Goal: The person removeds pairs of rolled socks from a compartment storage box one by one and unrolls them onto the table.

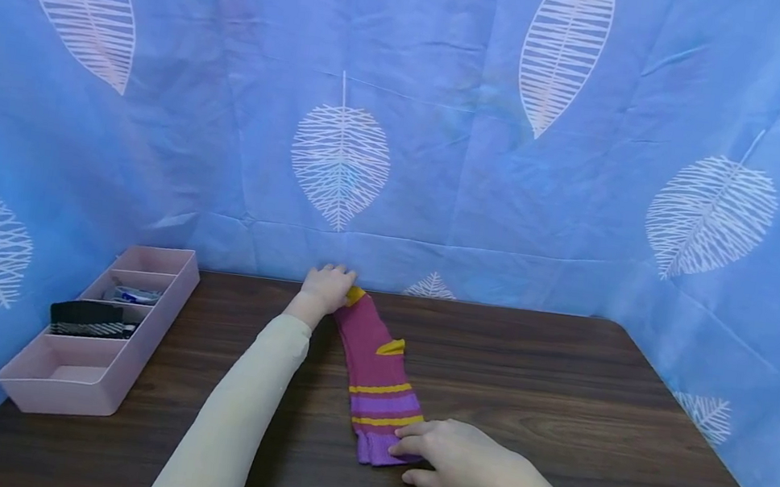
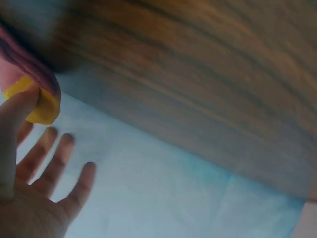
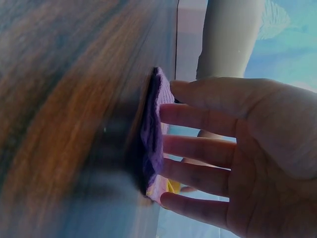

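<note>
A maroon sock (image 1: 371, 351) lies lengthwise on the table, with yellow toe and heel, yellow stripes and a purple cuff (image 3: 152, 134). Whether a second sock lies under it I cannot tell. At the far end my left hand (image 1: 328, 285) pinches the yellow toe (image 2: 47, 106) between thumb and forefinger, the other fingers spread, as the left wrist view shows. My right hand (image 1: 454, 459) is at the near end, its fairly straight fingers (image 3: 198, 148) touching the purple cuff.
On the left of the dark wooden table (image 1: 527, 374) stands a pink compartment box (image 1: 156, 332). It holds a black item (image 1: 88, 318) and a small clear packet (image 1: 135, 296). A blue leaf-print curtain (image 1: 429, 159) hangs behind the table and along its sides.
</note>
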Demonstrator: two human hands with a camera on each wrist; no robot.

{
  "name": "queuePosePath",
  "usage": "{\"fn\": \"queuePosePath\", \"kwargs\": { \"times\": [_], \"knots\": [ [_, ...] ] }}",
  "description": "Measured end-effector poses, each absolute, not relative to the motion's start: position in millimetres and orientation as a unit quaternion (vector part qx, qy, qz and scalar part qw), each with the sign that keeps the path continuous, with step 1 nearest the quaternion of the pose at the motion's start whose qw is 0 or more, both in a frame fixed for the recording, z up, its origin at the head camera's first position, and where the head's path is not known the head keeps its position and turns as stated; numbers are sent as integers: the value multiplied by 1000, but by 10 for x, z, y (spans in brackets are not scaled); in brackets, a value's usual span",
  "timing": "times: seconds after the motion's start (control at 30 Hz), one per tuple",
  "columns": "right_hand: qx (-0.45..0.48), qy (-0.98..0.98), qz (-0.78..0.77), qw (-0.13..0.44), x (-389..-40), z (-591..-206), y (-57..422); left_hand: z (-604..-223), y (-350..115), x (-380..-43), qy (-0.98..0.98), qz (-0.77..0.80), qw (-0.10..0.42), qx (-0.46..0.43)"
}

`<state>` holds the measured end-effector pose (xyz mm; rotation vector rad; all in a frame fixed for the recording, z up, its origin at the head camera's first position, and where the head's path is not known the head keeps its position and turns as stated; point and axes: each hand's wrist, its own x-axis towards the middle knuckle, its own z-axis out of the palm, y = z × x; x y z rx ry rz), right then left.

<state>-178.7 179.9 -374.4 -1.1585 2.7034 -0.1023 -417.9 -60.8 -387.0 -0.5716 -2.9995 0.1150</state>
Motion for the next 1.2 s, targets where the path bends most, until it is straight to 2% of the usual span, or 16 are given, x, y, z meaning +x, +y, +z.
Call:
{"fn": "queuePosePath", "kwargs": {
  "times": [0.23,0.43,0.63,0.87,1.03,1.2],
  "knots": [
    [-389,915,-34,103,-1770,-3733,1770,-3890,-674,-4087,-949,96,91,-288],
    [-392,914,-37,98,-1769,-3734,1756,-3890,-811,-3981,-932,109,66,-338],
    [-399,916,-14,45,-1765,-3772,1725,-3879,-941,-3904,-948,85,-4,-308],
    [-342,939,24,20,-1724,-3784,1730,-3861,-1005,-3781,-963,90,-56,-249],
    [-284,958,47,15,-1763,-3747,1771,-3829,-1004,-3591,-969,95,-72,-215],
    [-218,975,38,27,-1883,-3742,1876,-3825,-997,-3370,-974,86,-55,-205]
  ]
}}
